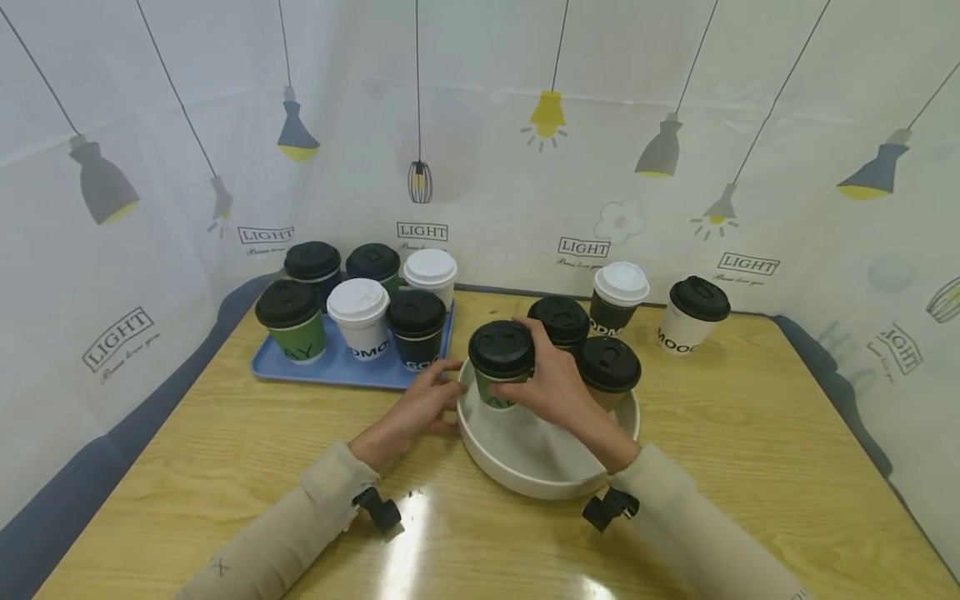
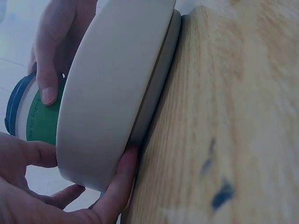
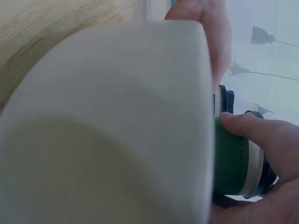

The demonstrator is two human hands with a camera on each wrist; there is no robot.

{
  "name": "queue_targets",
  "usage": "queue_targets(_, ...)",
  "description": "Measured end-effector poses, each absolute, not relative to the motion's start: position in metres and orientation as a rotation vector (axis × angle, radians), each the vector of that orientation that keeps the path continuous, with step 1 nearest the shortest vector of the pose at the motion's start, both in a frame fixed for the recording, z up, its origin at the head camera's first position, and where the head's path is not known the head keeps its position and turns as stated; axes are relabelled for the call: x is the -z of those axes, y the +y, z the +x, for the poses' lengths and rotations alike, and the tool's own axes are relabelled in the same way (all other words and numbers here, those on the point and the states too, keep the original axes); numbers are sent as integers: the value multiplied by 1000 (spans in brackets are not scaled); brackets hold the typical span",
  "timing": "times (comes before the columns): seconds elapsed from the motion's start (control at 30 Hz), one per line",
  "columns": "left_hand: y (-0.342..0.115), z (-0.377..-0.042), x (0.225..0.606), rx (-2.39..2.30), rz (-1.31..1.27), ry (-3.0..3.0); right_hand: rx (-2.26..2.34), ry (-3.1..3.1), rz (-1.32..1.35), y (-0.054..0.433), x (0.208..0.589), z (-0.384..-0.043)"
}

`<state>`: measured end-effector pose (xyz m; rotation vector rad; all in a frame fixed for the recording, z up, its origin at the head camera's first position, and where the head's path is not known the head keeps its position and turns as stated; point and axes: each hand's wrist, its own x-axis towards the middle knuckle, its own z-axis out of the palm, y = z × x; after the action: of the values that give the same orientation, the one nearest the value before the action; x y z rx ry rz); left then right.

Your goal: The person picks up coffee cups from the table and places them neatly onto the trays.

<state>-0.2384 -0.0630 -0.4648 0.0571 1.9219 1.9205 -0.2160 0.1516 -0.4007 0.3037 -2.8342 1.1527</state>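
Note:
My right hand (image 1: 551, 379) grips a green paper coffee cup (image 1: 495, 392) with a black lid, thumb on one side and fingers round the other. The cup stands upright within the rim of a round off-white tray (image 1: 525, 482), at its left side. With my left hand (image 1: 423, 407) I hold the tray's left edge; in the left wrist view the thumb is at the rim and fingers reach under its side. Two more black-lidded cups share the tray: one at the back (image 1: 558, 321) and one at the right (image 1: 611, 367), partly hidden by my right hand.
A blue tray (image 1: 337, 374) at the left carries several lidded cups with green, white or black sleeves. Behind the round tray stand a white-lidded black cup (image 1: 618, 292) and a black-lidded white cup (image 1: 693, 317). A printed curtain (image 1: 495, 183) closes off the wooden table's back.

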Motion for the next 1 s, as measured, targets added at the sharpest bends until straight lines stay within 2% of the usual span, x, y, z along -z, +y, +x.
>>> queue_targets(0.67,-64,-240,465,-1905,62,1918,-1137,-2894,195,149,403,-220)
queue_targets(1.0,-64,-240,468,-1914,58,1918,-969,-2958,192,155,399,-200)
